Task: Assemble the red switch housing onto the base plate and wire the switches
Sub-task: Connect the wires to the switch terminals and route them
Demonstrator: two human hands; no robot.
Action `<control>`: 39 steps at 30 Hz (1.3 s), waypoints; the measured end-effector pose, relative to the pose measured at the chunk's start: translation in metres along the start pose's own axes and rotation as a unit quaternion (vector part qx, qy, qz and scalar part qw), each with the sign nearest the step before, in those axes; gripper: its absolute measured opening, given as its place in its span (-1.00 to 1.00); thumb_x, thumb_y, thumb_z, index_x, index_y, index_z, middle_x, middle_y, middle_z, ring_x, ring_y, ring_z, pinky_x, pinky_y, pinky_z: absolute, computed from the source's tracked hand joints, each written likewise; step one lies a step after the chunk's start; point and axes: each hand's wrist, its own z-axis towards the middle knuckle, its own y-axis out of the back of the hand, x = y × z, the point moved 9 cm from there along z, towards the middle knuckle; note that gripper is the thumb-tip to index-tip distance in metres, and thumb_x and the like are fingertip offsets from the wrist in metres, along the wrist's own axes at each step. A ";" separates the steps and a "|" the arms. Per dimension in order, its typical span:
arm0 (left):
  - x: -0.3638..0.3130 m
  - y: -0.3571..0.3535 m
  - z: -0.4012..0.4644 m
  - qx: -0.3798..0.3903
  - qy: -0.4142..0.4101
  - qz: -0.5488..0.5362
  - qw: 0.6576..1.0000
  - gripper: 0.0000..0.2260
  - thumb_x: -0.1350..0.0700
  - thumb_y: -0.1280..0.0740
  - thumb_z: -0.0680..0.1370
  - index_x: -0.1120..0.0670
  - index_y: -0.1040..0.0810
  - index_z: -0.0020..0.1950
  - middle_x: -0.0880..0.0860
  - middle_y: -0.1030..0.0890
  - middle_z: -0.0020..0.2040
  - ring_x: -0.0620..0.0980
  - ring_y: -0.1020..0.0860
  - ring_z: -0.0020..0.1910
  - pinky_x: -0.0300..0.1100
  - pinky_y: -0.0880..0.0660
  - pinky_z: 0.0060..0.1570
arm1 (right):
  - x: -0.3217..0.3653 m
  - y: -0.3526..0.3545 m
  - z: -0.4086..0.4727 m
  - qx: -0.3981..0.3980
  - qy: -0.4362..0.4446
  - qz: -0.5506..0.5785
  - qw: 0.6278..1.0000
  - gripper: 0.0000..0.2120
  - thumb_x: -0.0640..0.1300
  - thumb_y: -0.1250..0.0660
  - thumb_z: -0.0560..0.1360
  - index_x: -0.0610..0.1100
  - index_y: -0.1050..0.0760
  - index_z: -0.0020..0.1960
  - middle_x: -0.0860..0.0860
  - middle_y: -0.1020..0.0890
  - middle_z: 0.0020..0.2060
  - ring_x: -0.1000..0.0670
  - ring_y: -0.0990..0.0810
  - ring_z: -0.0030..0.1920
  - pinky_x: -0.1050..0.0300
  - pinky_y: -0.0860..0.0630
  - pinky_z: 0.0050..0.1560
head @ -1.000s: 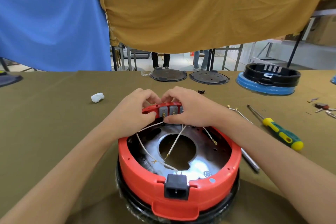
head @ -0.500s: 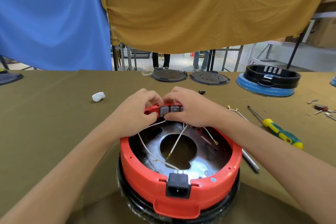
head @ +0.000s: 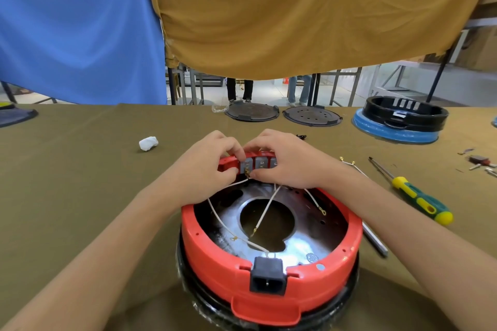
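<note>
Head view: both hands work at the switches (head: 259, 163) on the red housing (head: 269, 271). Left hand (head: 207, 169) grips the rim; right hand (head: 285, 161) pinches a wire end (head: 247, 172). Wiring is underway; next, seating it likely needs a careful, steady push.

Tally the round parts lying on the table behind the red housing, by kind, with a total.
Dark flat discs: 2
Black ring on a blue base: 1
Total: 3
A dark edge at far left is cut off by the frame and is not counted.
</note>
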 end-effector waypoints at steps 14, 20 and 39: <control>-0.006 -0.002 0.007 0.040 -0.021 0.111 0.993 -0.69 0.00 -0.40 0.53 -0.11 -0.46 0.25 -0.12 -0.47 0.10 -0.11 -0.52 -0.01 -0.12 -0.47 0.06 | -0.001 0.005 -0.006 0.004 -0.005 0.039 0.999 -0.53 -0.08 -0.46 0.45 0.06 -0.48 0.34 0.04 -0.52 0.08 0.10 -0.53 0.04 0.36 -0.41 0.00; -0.008 -0.007 0.016 0.041 -0.024 0.186 0.981 -0.62 -0.22 -0.38 0.49 -0.12 -0.48 0.24 -0.12 -0.45 0.09 -0.09 -0.52 -0.03 -0.13 -0.42 -0.04 | -0.022 0.012 -0.015 0.033 -0.057 0.051 0.997 -0.46 -0.07 -0.43 0.46 0.02 -0.42 0.42 0.08 -0.52 0.22 0.14 -0.52 0.17 0.30 -0.41 0.12; -0.001 -0.010 0.017 0.029 -0.021 0.163 0.986 -0.71 -0.20 -0.38 0.50 -0.16 -0.47 0.16 -0.14 -0.42 0.05 -0.08 -0.52 -0.01 -0.14 -0.32 -0.07 | -0.031 0.008 -0.022 0.038 -0.086 0.159 0.983 -0.53 -0.25 -0.43 0.47 -0.01 -0.52 0.35 0.24 -0.61 -0.03 0.25 -0.61 -0.07 0.52 -0.47 -0.15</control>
